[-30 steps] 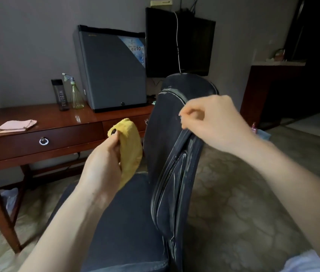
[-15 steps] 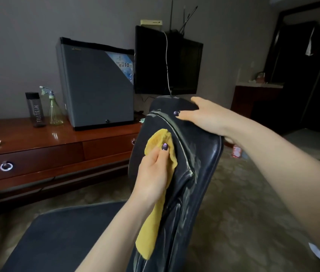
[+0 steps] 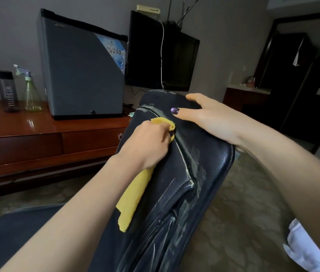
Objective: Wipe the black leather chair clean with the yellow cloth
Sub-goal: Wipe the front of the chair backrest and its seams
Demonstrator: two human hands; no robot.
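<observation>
Both our hands are at the top of the black leather chair (image 3: 204, 169): our left hand (image 3: 147, 142) has its fingers (image 3: 164, 132) curled tight on the yellow cloth (image 3: 133, 197) and presses it on the leather, and our right hand (image 3: 210, 118) rests just beside it on the top edge, fingers straight, holding nothing. The back of the chair runs long from our hands down toward us, so we think the left hand should rub down that way while the right steadies the top.
</observation>
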